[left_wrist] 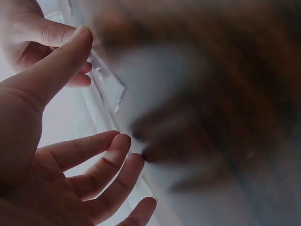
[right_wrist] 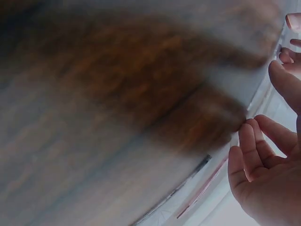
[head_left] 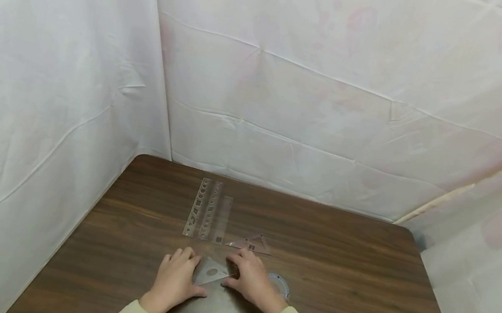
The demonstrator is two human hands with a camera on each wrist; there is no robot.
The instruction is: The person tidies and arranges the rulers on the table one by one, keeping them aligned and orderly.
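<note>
A clear plastic set square [head_left: 211,272] lies flat on the dark wooden table [head_left: 349,281] between my two hands. My left hand [head_left: 177,272] rests with straight fingers along its left edge and the thumb at its lower corner. In the left wrist view the left thumb [left_wrist: 77,40] touches the clear triangle [left_wrist: 110,89], while the fingers [left_wrist: 110,153] spread onto the table. My right hand [head_left: 248,275] touches the set square's right corner with relaxed fingers [right_wrist: 254,146]. Neither hand lifts the piece.
Three clear stencil rulers [head_left: 205,209] lie side by side farther back. A smaller clear triangle [head_left: 253,244] sits just beyond my right hand, and a round protractor [head_left: 281,285] lies to its right. White sheeting [head_left: 72,68] walls the table on the left, back and right.
</note>
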